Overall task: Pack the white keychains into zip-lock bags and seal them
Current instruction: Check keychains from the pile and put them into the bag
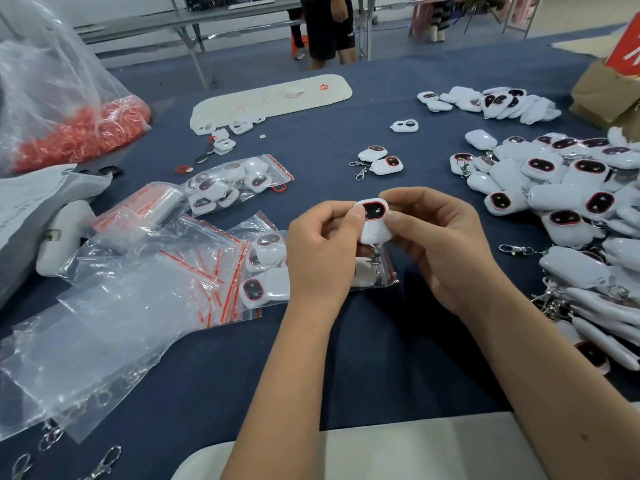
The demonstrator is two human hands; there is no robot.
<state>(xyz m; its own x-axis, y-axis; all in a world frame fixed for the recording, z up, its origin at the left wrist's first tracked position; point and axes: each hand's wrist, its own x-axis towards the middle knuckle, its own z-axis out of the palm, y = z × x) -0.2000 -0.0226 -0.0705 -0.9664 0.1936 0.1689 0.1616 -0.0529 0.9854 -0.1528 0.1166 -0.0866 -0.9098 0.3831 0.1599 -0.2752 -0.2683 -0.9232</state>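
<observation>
A white keychain (374, 221) with a dark, red-rimmed window is held up over the table middle. My left hand (320, 252) pinches its left side and my right hand (438, 244) pinches its right side; its metal clasp hangs below. Under my hands lies a zip-lock bag (266, 268) holding several keychains, partly hidden by my left hand. Another filled zip-lock bag (235, 183) lies further back to the left. A big pile of loose keychains (568, 202) covers the right side. Two loose keychains (379, 161) lie beyond my hands.
Empty zip-lock bags (194, 258) with red strips are stacked on the left. A large clear bag (97, 344) with metal clasps lies front left, a bag of red rings (79, 133) back left. A white board (270, 98) and a cardboard box (606, 95) sit at the back.
</observation>
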